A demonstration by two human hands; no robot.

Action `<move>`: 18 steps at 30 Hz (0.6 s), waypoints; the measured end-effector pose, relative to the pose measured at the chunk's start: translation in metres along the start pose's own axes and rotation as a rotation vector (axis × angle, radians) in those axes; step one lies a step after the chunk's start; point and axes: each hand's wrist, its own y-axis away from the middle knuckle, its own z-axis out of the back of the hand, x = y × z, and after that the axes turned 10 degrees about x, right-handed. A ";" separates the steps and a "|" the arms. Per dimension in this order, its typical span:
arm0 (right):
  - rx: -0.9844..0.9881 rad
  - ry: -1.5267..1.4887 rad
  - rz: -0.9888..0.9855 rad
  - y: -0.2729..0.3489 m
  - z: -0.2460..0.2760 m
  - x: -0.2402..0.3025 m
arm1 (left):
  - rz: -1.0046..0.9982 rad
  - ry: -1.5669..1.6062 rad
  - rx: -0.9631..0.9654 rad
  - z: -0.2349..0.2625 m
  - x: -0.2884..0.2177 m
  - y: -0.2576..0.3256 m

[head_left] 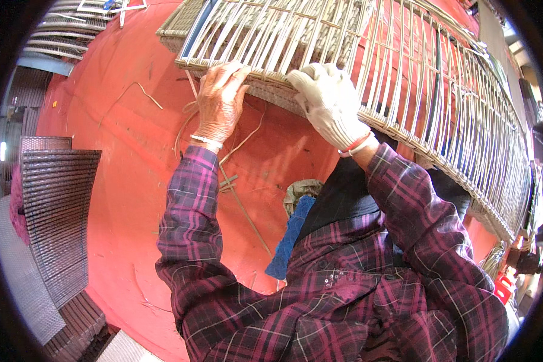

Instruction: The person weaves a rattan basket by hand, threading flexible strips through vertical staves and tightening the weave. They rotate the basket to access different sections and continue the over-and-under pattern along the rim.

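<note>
A long wicker panel [398,66] of pale rods woven across several crosswise ribs stretches from the top middle to the right, over my lap. My bare left hand [221,99] is at its near left corner, fingers bent over the braided edge. Farther right along the same edge, my right hand [329,99] in a white knit glove has its fingers curled around the rim. Both hands are closed on the panel; the fingertips are partly hidden. Beneath the panel's far left end shows a tightly woven wicker piece [184,27].
Loose cane strips [241,199] lie on the red floor [127,199]. A blue cloth [291,238] hangs by my leg. At the left stand dark woven panels [60,217]; bundled rods [66,30] sit at the upper left. A red container [504,288] is at the lower right.
</note>
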 end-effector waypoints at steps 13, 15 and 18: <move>0.031 -0.012 0.056 -0.024 -0.025 0.013 | -0.145 0.026 0.012 -0.002 -0.001 -0.019; 0.042 -0.036 0.072 -0.024 -0.024 0.013 | -0.168 0.021 0.005 -0.002 -0.001 -0.020; -0.016 -0.084 0.091 -0.023 -0.026 0.012 | -0.168 0.050 -0.009 -0.003 -0.001 -0.019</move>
